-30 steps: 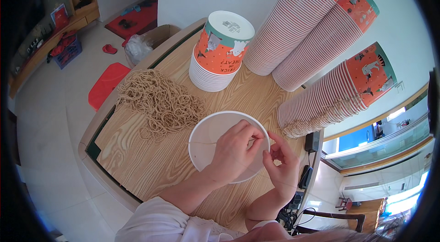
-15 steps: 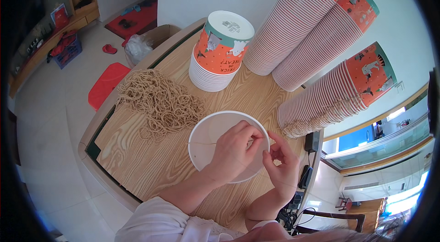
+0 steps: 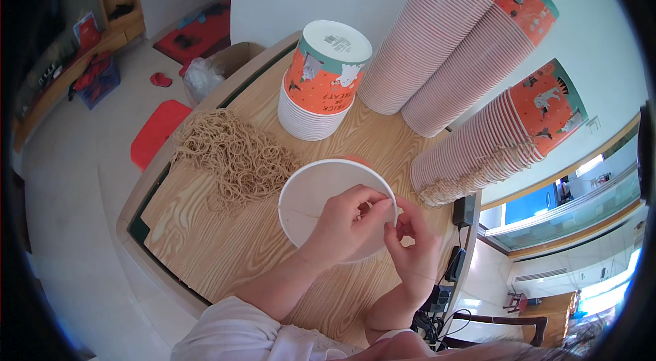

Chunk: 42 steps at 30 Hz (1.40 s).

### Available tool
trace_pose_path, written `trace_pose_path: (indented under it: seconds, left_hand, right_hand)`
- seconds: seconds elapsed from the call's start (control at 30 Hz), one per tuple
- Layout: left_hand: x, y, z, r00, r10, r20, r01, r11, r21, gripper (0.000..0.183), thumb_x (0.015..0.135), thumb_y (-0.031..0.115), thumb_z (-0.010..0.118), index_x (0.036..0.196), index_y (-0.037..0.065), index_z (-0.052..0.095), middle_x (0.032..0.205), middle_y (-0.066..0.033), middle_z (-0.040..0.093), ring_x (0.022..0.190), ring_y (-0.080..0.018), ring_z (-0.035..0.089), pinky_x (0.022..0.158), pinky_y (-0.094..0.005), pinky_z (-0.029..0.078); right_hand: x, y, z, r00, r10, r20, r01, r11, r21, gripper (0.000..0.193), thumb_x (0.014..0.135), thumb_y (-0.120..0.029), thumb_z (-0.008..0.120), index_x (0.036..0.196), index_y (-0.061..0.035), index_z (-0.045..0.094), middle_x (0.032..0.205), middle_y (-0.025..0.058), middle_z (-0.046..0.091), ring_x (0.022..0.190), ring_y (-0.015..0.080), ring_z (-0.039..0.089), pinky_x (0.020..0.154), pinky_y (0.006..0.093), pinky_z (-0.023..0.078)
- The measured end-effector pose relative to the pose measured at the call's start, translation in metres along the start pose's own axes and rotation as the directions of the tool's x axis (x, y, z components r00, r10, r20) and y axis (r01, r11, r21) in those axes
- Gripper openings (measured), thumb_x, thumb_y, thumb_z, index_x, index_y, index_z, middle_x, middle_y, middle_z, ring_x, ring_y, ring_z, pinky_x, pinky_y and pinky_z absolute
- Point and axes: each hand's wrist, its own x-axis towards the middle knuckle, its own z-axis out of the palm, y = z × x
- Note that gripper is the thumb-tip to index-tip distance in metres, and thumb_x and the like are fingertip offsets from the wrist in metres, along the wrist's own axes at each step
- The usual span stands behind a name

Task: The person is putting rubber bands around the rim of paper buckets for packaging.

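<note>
A paper bucket [image 3: 298,191] with a white inside and white rim tilts on the table, its mouth turned toward me. A thin piece of tan cord [image 3: 301,213] runs across its inside from the left wall toward my left hand. My left hand [image 3: 350,221] reaches into the mouth, thumb and fingers pinched together by the right side of the rim; the cord seems to end in that pinch. My right hand [image 3: 415,243] is curled against the outside of the same rim, thumb and fingers closed at its edge. What its fingertips press on is partly hidden.
A heap of tan cords [image 3: 236,159] lies left of the bucket. Behind stands a short upside-down stack of orange buckets [image 3: 318,91]. Tall bucket stacks [image 3: 430,36] rise at the back right, beside a stack with cords hanging along it [image 3: 488,139]. Black adapters [image 3: 464,211] sit at the right edge.
The bucket's mouth has tipped slightly more toward me, and some orange outer wall shows behind its rim. Both hands have drawn closer together at the rim's right side.
</note>
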Motion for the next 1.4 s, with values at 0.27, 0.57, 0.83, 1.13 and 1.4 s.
trace_pose_path:
  seconds: [0.27,0.57,0.83,1.13,1.4]
  left_hand:
    - [0.006,-0.009,-0.01,0.984,-0.138,0.117,0.15,0.984,-0.097,0.02,0.093,0.02,0.059,0.09,0.001,0.066,0.073,0.0013,0.061,0.067,-0.0056,0.054,0.059,-0.0218,0.044]
    - [0.005,-0.011,-0.009,0.98,-0.173,0.096,0.186,0.97,-0.156,0.024,0.093,0.019,0.057,0.08,0.0,0.06,0.067,0.0014,0.058,0.063,-0.0047,0.049,0.056,-0.0256,0.041]
    - [0.0,-0.004,-0.007,0.982,-0.162,0.096,0.168,0.984,-0.063,0.025,0.091,0.02,0.058,0.078,-0.001,0.059,0.066,-0.0003,0.059,0.062,-0.0059,0.051,0.055,-0.0261,0.042]
    - [0.0,0.001,-0.004,0.982,-0.114,0.149,0.115,0.993,0.0,0.025,0.091,0.023,0.059,0.087,-0.001,0.064,0.072,-0.0077,0.065,0.062,-0.0131,0.059,0.06,-0.0296,0.047]
    - [-0.002,-0.003,-0.008,0.986,-0.043,0.164,-0.011,0.949,0.316,0.022,0.088,0.02,0.061,0.099,0.002,0.061,0.083,-0.0112,0.065,0.067,-0.0246,0.063,0.063,-0.0351,0.05]
  right_hand:
    - [-0.002,0.0,0.003,0.99,-0.112,0.085,0.121,0.986,-0.111,0.042,0.077,-0.002,0.069,0.118,-0.0064,0.061,0.078,0.0082,0.057,0.062,0.0171,0.058,0.057,0.0286,0.049]
    - [-0.002,0.006,0.001,0.998,-0.059,0.033,0.053,0.987,0.149,0.035,0.079,-0.001,0.069,0.113,-0.0042,0.061,0.082,0.0089,0.059,0.066,0.0166,0.06,0.062,0.0283,0.05]
    - [0.0,0.007,-0.001,1.0,0.013,-0.008,-0.011,0.978,0.21,0.024,0.078,0.003,0.069,0.101,-0.0005,0.063,0.084,0.0087,0.061,0.072,0.0156,0.061,0.064,0.0265,0.05]
    - [0.003,0.013,-0.004,0.999,-0.021,0.043,0.016,0.993,0.113,0.009,0.085,0.0,0.061,0.093,0.0009,0.057,0.084,0.0128,0.06,0.072,0.0247,0.062,0.064,0.0313,0.05]
    - [0.007,0.039,0.001,0.989,0.018,0.144,-0.016,1.0,-0.017,0.006,0.09,-0.001,0.054,0.095,0.0031,0.052,0.078,0.0115,0.06,0.071,0.019,0.065,0.064,0.0284,0.052]
